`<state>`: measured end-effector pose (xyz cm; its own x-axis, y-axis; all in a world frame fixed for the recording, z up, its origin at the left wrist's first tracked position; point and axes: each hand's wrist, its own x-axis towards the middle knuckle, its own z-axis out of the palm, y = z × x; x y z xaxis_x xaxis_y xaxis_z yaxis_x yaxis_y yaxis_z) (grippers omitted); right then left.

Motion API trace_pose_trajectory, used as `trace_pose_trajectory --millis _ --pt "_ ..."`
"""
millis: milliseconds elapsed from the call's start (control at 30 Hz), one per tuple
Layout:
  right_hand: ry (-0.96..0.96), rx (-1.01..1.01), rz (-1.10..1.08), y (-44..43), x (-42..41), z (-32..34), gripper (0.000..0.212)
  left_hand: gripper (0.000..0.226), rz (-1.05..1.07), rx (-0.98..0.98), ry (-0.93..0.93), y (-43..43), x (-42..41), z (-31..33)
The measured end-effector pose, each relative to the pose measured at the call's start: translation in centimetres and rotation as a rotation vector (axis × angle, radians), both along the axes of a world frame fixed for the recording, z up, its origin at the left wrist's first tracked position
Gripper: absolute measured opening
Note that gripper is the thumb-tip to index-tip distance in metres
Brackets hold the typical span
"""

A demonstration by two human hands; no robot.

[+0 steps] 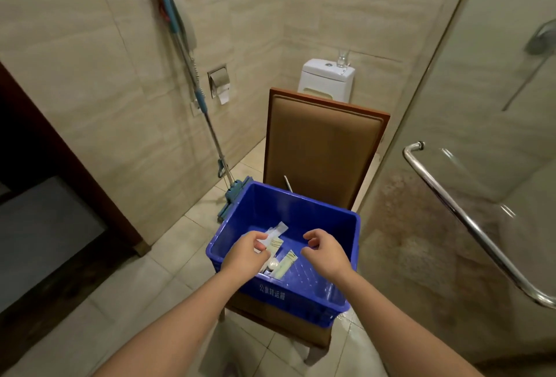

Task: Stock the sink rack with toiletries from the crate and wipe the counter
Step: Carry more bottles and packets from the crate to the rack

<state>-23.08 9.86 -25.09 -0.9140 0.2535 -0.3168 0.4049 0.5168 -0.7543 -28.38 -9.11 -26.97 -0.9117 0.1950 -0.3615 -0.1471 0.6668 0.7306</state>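
Just over the blue crate (301,295) on the chair (322,142), the left hand (245,251) pinches a pale sachet (274,240) while the right hand (326,251) hovers loosely curled, holding nothing.

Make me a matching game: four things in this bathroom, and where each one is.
1 blue plastic crate
2 clear drinking glass
3 long-handled mop, blue head
4 white toilet paper roll

a on the white toilet tank
b in a metal wall holder
c on the brown padded chair
d leaning on the tiled wall

Pairs: 1-c, 2-a, 3-d, 4-b.
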Motion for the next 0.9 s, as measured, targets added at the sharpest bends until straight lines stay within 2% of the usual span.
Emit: trace_pose_trajectory --millis 267,600,900 --pt "-0.089 -0.007 -0.114 -2.7 -5.6 -3.4 0.031 0.041 -0.094 -0.047 -0.095 -3.5 -7.8 -3.3" --pt "-0.257 -0.008 -0.126 -3.6 -9.5 -8.7 0.031 0.045 -0.135 -0.099 -0.246 -4.2 -11.8 -8.5" --pt "-0.431 -0.078 -0.1 -2.2 -13.5 -14.0 0.033 0.049 -0.069 -0.146 -0.419 -2.3 -15.1 -13.5"
